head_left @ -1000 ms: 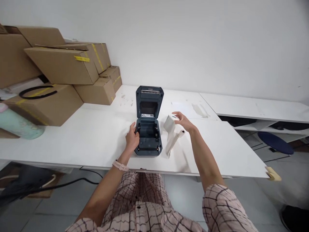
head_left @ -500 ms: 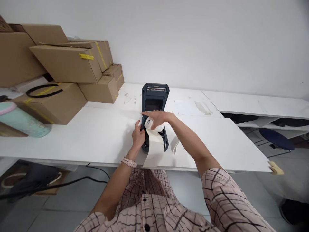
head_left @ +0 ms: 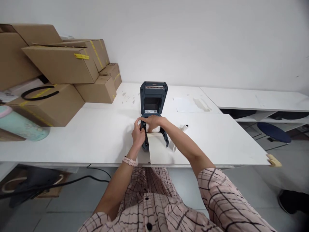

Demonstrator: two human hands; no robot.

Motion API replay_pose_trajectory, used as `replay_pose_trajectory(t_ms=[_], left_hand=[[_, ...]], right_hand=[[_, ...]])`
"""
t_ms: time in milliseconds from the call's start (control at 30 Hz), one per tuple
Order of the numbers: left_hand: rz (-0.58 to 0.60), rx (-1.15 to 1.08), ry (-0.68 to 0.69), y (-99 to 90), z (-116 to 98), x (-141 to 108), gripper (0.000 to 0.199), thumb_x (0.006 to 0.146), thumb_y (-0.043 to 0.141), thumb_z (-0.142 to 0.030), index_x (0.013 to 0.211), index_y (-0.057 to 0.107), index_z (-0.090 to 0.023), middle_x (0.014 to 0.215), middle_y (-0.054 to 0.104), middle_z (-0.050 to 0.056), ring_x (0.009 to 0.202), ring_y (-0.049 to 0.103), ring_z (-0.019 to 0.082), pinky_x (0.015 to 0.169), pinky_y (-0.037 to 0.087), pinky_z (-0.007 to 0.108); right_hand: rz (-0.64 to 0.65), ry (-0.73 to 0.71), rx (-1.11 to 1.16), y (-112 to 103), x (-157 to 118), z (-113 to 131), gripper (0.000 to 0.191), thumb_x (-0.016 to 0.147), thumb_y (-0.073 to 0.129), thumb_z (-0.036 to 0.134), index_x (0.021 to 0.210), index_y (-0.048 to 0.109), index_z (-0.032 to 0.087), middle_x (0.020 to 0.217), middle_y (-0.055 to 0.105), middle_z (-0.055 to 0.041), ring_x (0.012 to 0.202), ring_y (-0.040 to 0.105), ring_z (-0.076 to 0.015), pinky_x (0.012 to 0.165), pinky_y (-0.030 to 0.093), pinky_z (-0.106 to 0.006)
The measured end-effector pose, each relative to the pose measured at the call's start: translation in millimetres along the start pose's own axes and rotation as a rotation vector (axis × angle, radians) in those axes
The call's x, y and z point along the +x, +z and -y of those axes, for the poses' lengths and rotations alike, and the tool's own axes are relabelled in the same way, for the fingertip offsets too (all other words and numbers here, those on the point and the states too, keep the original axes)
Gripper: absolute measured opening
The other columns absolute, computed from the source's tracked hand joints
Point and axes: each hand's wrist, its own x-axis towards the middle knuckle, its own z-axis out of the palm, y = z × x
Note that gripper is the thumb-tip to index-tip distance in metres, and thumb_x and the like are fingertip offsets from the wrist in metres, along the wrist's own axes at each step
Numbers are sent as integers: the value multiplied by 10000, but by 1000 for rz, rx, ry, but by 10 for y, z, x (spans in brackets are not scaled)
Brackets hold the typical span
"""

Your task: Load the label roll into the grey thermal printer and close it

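Observation:
A dark blue label printer (head_left: pixel 154 96) stands on the white table with its lid raised. Inside its base sits a white paper roll (head_left: pixel 156 129), and a wide strip of paper (head_left: pixel 158 149) runs from it toward the table's front edge. My right hand (head_left: pixel 152 123) is closed over the roll from above, its fingertips partly hidden. My left hand (head_left: pixel 138 133) grips the left side of the printer's base, thumb and fingers at its edge. To the right, partly behind my right forearm, lies a thin white tube (head_left: pixel 184 128) with a dark end.
Cardboard boxes (head_left: pixel 62 64) are stacked at the left, a black ring-shaped band (head_left: pixel 40 92) on one. A mint-green bottle (head_left: pixel 24 124) lies near them. A flat sheet (head_left: pixel 185 105) is behind the printer's right side. A blue stool (head_left: pixel 274 132) stands beyond the table at right.
My right hand and the roll have gone down into the printer base. The lid's inside and the thin tube now show more. The view has shifted slightly.

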Motion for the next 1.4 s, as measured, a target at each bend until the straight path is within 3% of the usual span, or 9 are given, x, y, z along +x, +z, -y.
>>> replay_pose_trajectory(t_ms=[100,167,300,433,600,1033,1200,1300,1400], left_hand=[[-5,-13,-11,2,6,6,653,871,513,-153,1502,394,-271,1343,697,57,1280,628,259,1123,435,479],[-5,-25,-22,3,3,4,647,871,515,-159,1500,398,-252,1361,684,73,1279,630,260,1127,432,477],[8,-75,9,8,11,-14,636,889,499,-166,1512,381,-224,1382,668,101,1283,627,254,1149,411,475],[3,-93,26,29,55,-9,631,894,489,-167,1512,384,-234,1385,666,93,1270,634,249,1155,408,484],[-7,-97,23,58,107,31,621,882,496,-170,1494,415,-238,1374,676,74,1270,636,229,1164,409,452],[9,-184,78,93,172,36,491,927,493,-221,1416,502,-177,1473,587,119,1363,556,209,1154,429,369],[-8,-63,99,50,55,-326,559,976,469,-309,1517,386,-197,1594,444,124,1463,439,250,1202,372,404],[13,-101,65,55,60,-645,713,959,548,-393,1584,251,-225,1657,334,124,1525,336,265,1229,330,405],[34,-207,-12,66,133,-805,849,921,599,-530,1605,178,-257,1679,278,136,1530,323,294,1193,384,401]], right_hand=[[124,114,-11,8,-192,50,1016,739,824,284,1604,293,234,1242,706,-173,1129,676,-374,901,529,-432],[4,113,44,38,-432,111,892,858,719,276,1617,254,206,1390,622,-202,1232,622,-376,961,513,-462],[-319,52,171,259,-1041,310,565,1001,535,278,1545,409,193,1492,562,-165,1322,575,-329,1050,494,-510],[-423,103,149,576,-1426,569,422,1049,441,273,1456,541,219,1470,593,-143,1366,559,-303,1133,446,-559],[-462,153,94,774,-1454,723,429,1047,427,240,1454,558,215,1513,547,-144,1398,523,-326,1114,479,-564],[-473,172,71,749,-1467,758,420,1046,423,253,1440,569,248,1504,563,-108,1297,547,-344,1018,510,-560],[-491,190,101,796,-1451,799,401,1051,425,274,1400,605,191,1509,554,-133,1287,554,-336,1046,511,-536],[-532,199,172,841,-1493,813,383,1042,457,275,1377,621,194,1501,559,-146,1334,547,-334,1080,500,-549],[-534,136,334,755,-1569,707,368,1029,506,347,1350,641,230,1451,610,-132,1345,565,-326,1086,504,-557]])
